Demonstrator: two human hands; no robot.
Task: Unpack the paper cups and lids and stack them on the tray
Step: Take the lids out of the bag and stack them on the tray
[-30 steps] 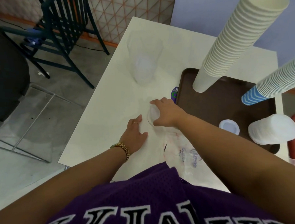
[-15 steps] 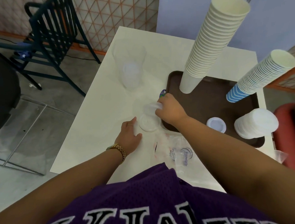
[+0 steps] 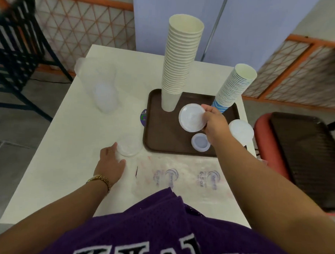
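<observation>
right hand (image 3: 214, 122) pinches white lid (image 3: 192, 117) above brown tray (image 3: 155, 126).

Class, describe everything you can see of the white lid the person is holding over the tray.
The white lid is a round, thin disc that looks like plastic, with a raised rim and a faint inner ring. It is held in the air, tilted so its face turns toward the camera, above the brown tray. The right hand pinches its right edge; nothing else touches it. In the picture it sits between the tall cream cup stack and the blue-striped cup stack.
</observation>
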